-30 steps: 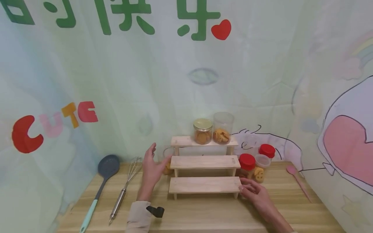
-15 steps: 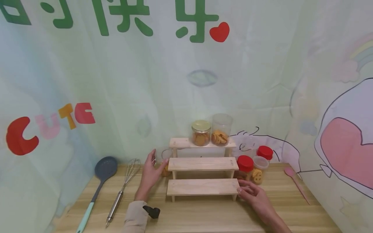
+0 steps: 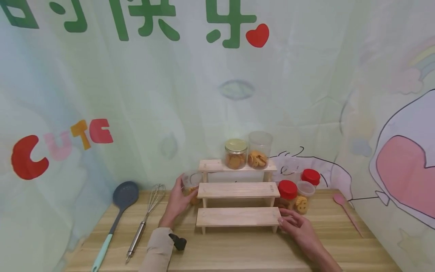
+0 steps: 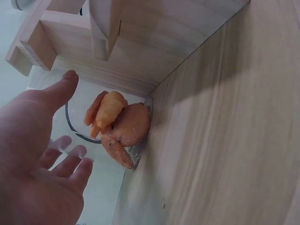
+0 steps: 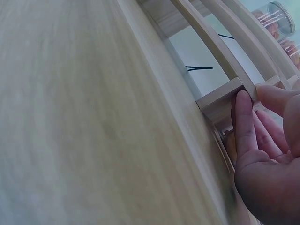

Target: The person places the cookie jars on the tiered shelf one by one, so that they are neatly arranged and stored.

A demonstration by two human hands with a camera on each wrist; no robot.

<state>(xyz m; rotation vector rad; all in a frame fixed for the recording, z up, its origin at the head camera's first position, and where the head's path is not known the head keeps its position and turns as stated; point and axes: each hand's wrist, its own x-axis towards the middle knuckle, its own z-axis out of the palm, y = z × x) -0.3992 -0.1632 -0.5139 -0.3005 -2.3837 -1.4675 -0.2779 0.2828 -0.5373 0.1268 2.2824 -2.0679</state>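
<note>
1. Here's the clear jar [image 3: 191, 179], upright on the table [image 3: 238, 253] at the left end of the wooden rack [image 3: 238, 217], cookies [image 4: 124, 124] low inside.
2. Its long axis runs straight up, and the left hand [image 3: 176, 203] is clearly the nearer one, coming at it side-on.
3. Look at that spread: thumb apart from the fingers, the jar lying between them. Whether skin meets the wall, one cannot tell.
4. Over at the opposite end, the right hand [image 3: 299, 227] pinches the corner of the lowest step, thumb and forefinger clamped on the wood, well apart from the jar.
5. Up top stand a gold-lidded jar [image 3: 236, 155] and a tall clear jar [image 3: 260, 151], side by side.
6. Further out: red-lidded jars [image 3: 287, 190] to the right, a whisk [image 3: 144, 223] to the left.
</note>
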